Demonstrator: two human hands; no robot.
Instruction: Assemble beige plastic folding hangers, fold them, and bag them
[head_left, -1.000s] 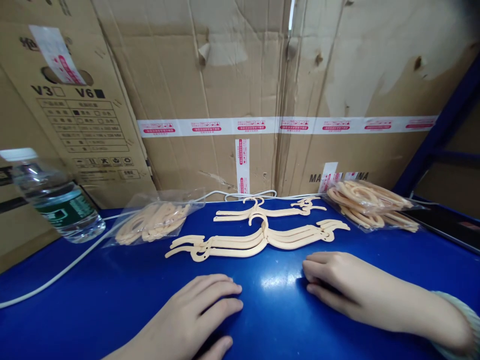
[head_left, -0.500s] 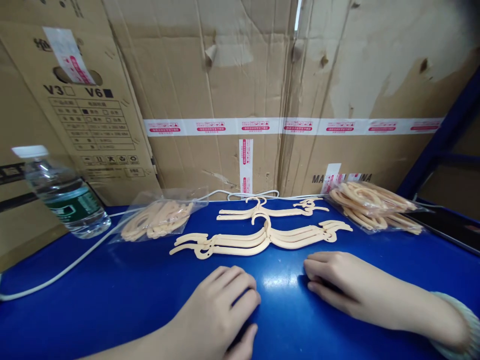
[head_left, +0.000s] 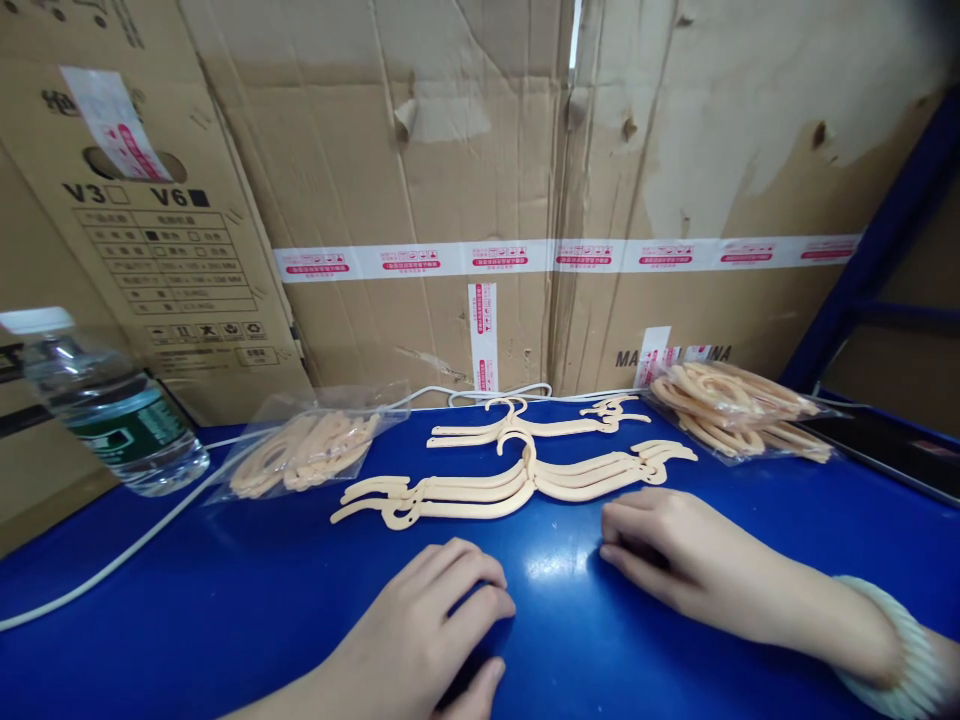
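Observation:
A loose stack of beige plastic hangers [head_left: 517, 480] lies across the middle of the blue table [head_left: 225, 610], with a single beige hanger [head_left: 525, 422] behind it. My left hand [head_left: 431, 630] rests palm down on the table just in front of the stack, fingers loosely curled, holding nothing. My right hand [head_left: 675, 550] also lies on the table, fingers bent inward and pointing left, just below the stack's right end, with nothing visible in it.
A clear bag of hangers [head_left: 307, 450] lies at the left and another bag of hangers [head_left: 739, 408] at the right. A water bottle [head_left: 105, 410] lies at the far left beside a white cable [head_left: 112, 565]. Cardboard boxes [head_left: 480, 190] wall the back. A dark tablet [head_left: 892, 450] sits far right.
My left hand slid forward and to the right, closer to the hanger stack. My right hand has barely moved. The view shifted slightly.

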